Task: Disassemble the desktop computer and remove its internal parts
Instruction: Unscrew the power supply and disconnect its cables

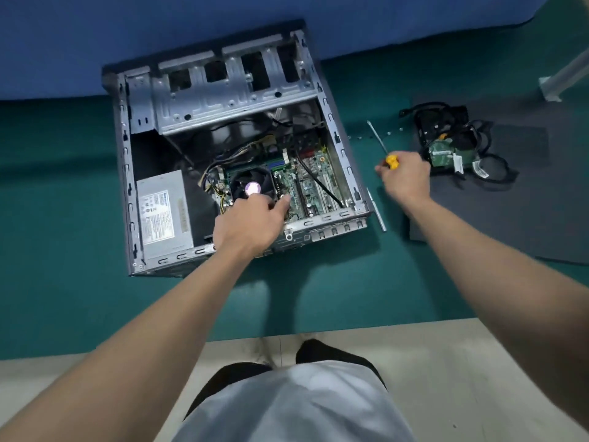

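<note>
- The computer case (pixel 223 148) lies on its side on the green bench (pixel 334 298), with its open side up.
- Inside, a grey power box (pixel 164 215) with a white label sits in the near left corner.
- A green board (pixel 312 186) fills the right part of the case.
- A round black fan (pixel 251 188) with a shiny middle sits on the board.
- Black and yellow wires (pixel 220 164) curl between the fan and the metal drive frame (pixel 223 90) at the far end.
- The left hand (pixel 248 221) reaches into the case, and its grip is loose, with fingers spread on the board just beside the fan, grasping nothing.
- The right hand (pixel 406 178) is outside the case, to its right, and its grip is clenched around the yellow handle of a screwdriver (pixel 381 145).
- A dark mat (pixel 510 202) lies on the bench at the right.
- On the mat rests a drive (pixel 446 153) with a green board, in a tangle of black cables (pixel 490 167).
- Small screws (pixel 389 134) lie on the bench near the screwdriver tip.
- A thin metal strip (pixel 376 210) lies just beside the case.
- A blue wall (pixel 79 43) stands behind the bench.
- A pale floor (pixel 462 362) shows below.
</note>
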### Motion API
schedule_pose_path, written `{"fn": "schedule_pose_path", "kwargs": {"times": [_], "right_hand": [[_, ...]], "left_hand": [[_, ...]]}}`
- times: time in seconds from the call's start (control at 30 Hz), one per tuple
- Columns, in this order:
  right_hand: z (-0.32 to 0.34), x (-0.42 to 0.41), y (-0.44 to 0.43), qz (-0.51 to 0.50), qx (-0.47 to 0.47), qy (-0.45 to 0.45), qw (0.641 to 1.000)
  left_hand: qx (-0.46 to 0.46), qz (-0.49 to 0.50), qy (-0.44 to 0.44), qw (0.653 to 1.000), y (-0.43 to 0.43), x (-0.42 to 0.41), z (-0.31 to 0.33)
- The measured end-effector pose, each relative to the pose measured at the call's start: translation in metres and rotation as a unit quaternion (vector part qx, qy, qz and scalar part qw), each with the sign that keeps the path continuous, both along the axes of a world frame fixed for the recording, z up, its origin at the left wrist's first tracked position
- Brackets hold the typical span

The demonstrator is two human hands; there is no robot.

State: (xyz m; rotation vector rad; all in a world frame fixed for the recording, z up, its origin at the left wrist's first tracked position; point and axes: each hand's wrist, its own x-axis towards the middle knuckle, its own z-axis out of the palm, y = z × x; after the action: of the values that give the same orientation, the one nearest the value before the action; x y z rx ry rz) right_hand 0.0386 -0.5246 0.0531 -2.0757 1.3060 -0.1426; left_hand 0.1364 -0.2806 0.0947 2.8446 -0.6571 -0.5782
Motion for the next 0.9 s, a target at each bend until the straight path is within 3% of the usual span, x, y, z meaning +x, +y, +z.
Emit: {"fn": "schedule_pose_path", "kwargs": {"times": [0.2,0.63,0.9], "right_hand": [[-0.039,0.056,-0.033,0.000,-0.004,0.054,0.999],[-0.050,0.070,-0.035,0.039,0.000,0.050,0.998],[-0.015,0.043,-0.032,-0.012,0.041,-0.031,0.999]], "left_hand": [[0.065,0.020,0.019,0.998,-0.003,0.003,-0.001],[0.053,0.033,-0.009,0.998,-0.005,-0.005,0.004],[0.015,0.036,-0.019,0.999,-0.003,-0.005,0.007]]}}
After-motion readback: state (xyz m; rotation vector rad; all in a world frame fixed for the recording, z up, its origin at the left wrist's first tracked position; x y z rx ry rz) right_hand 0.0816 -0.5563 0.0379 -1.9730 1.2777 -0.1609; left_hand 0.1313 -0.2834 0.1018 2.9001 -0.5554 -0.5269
